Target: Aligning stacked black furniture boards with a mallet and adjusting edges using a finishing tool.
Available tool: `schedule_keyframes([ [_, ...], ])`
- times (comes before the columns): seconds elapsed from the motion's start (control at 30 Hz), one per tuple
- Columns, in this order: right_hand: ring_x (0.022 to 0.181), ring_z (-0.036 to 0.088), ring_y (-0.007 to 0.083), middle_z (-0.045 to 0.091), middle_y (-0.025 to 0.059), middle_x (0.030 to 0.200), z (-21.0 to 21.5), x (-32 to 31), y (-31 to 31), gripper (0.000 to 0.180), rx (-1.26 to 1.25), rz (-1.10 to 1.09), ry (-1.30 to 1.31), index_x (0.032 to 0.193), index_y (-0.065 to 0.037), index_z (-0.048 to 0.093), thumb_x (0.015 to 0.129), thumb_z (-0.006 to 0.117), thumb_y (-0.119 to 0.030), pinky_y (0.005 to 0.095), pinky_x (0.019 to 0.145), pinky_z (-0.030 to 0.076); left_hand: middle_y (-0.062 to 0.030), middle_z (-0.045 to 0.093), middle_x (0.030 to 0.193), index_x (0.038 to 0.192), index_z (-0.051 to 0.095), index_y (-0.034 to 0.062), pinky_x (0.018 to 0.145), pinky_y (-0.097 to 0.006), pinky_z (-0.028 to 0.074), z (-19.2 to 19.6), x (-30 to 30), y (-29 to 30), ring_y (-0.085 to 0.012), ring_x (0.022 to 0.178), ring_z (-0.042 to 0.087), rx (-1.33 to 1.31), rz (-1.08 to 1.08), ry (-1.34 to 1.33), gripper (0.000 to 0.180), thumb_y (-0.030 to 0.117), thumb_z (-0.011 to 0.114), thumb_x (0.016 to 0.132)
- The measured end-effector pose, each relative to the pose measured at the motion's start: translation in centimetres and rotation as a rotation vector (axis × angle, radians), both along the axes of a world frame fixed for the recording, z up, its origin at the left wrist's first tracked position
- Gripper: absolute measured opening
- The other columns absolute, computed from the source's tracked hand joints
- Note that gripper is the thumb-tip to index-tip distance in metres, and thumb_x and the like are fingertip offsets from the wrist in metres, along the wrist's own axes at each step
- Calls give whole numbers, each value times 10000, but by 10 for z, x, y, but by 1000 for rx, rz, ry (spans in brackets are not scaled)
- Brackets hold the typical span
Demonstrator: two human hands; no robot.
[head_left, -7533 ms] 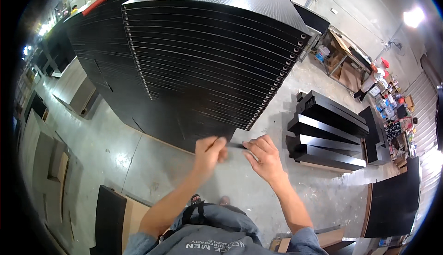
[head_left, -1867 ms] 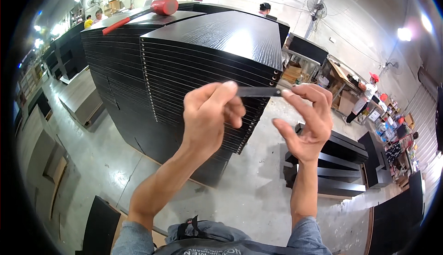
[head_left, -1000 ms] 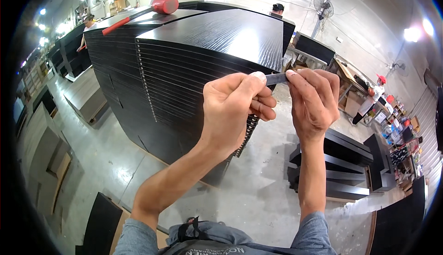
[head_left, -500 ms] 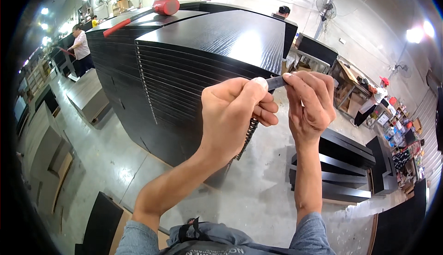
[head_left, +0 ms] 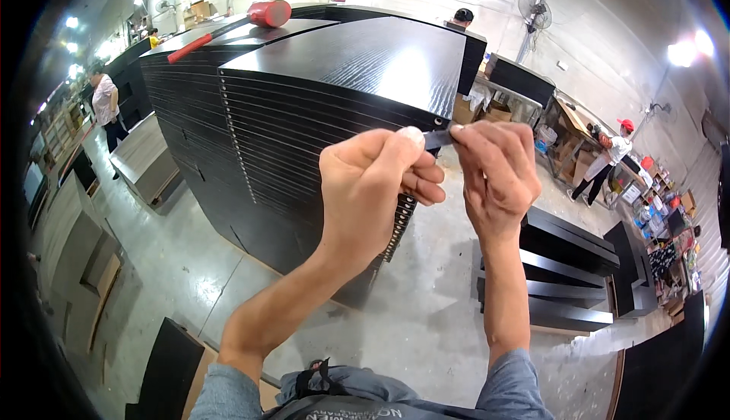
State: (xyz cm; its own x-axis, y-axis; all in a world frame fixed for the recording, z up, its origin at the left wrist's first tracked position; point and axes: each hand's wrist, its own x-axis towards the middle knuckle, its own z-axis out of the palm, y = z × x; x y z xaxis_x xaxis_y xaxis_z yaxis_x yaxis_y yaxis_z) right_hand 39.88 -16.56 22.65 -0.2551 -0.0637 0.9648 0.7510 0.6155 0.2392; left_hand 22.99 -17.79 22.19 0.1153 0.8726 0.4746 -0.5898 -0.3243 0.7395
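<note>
Between my two hands a short, dark grey flat strip (head_left: 437, 140) is stretched level, gripped at its ends. My left hand (head_left: 370, 177) pinches one end between thumb and curled fingers. The other end sits between the thumb and fingertips of my right hand (head_left: 500, 169). Just behind them rises a tall stack of black panels (head_left: 346, 51) with a glossy wood-grain top. One small round hole shows at the stack's near corner, beside the strip, and rows of holes run down its edges. The strip's exact kind cannot be made out.
A red mallet (head_left: 270, 14) lies on the neighbouring stack at the back left. Black boards (head_left: 566, 268) rest low on the right. Grey panels (head_left: 144, 160) stand on the left. One person (head_left: 106, 104) is at the far left, another (head_left: 608, 154) by a bench at right.
Both hands and the strip have shifted slightly left, toward the stack's corner, which now shows its hole. The person at far left has turned and moved left.
</note>
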Motion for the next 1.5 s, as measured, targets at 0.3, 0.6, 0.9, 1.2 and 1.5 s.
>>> schedule_keyframes([
  [0.3,777,580,234,650,60,844,10,3,-13,295,27,-43,-37,947,-43,728,675,776,63,322,655,487,-168,698,701,788,681,-52,516,-271,582,7,3,-8,-203,541,693,-27,7,-20,272,113,541,952],
  [0.6,748,561,230,630,59,847,22,5,-31,334,80,-124,-95,954,-31,718,636,762,63,316,645,477,-166,677,677,753,654,-28,471,-262,539,15,2,2,-193,494,652,-56,-123,-55,261,125,563,944],
  [0.9,755,539,225,611,57,835,18,2,-28,339,94,-146,-143,982,-29,710,658,729,71,319,618,466,-141,656,642,740,653,-17,444,-247,503,7,-7,14,-174,469,617,-71,-197,-29,270,143,592,949],
  [1.2,862,592,291,653,116,923,-74,13,-60,367,-406,-20,-201,1024,11,720,677,784,-91,381,750,515,-133,624,622,685,600,-3,430,-299,428,-89,-34,-2,-200,489,583,-369,-178,124,258,120,627,911],
  [1.5,1356,444,351,545,171,1407,-3,-22,-4,695,-282,100,146,1415,10,491,876,708,-371,465,1131,326,-76,636,684,782,645,16,552,-296,446,-249,-87,-82,-157,607,585,-853,53,93,224,173,618,941],
])
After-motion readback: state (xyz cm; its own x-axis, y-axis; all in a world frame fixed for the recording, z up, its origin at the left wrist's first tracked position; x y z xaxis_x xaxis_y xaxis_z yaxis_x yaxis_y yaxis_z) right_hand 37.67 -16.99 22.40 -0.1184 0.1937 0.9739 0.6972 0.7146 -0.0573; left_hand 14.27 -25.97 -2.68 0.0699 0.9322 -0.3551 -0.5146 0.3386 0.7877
